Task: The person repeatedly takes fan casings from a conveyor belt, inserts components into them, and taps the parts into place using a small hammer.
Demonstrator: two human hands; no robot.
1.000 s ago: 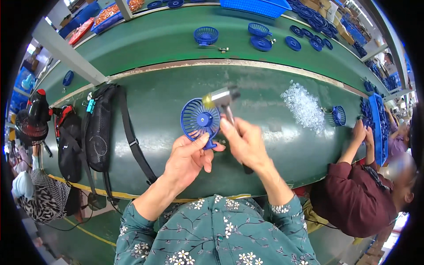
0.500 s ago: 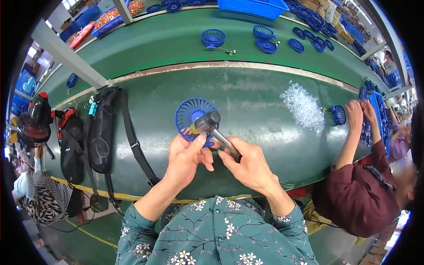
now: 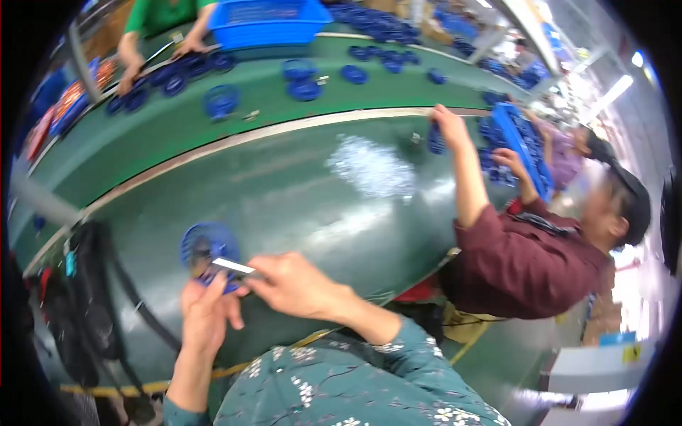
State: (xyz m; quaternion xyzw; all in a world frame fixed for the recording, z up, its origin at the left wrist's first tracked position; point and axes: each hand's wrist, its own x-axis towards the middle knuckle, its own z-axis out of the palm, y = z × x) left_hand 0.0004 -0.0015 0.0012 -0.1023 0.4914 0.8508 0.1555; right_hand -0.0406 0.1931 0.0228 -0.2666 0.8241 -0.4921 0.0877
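My left hand (image 3: 206, 312) is closed on the near edge of a round blue slotted fan cover (image 3: 222, 236), holding it above the green table. In my right hand (image 3: 295, 284) is the metal handle of a small hammer (image 3: 234, 265). Its dark head lies over the inside of the cover, close to my left fingertips. Blur hides whether the head touches the cover, and whether anything small sits between them.
A pile of small clear pieces (image 3: 373, 168) lies right of centre. A co-worker in maroon (image 3: 533, 263) reaches over the table beside a blue crate (image 3: 522, 145). Black bags (image 3: 92, 291) are at left. Beyond, a person in green handles blue parts on the belt (image 3: 277, 110).
The view has swung right, shifting my hands, cover and hammer leftward in the picture. The co-worker's hands have moved apart. A person in green now shows at the far left.
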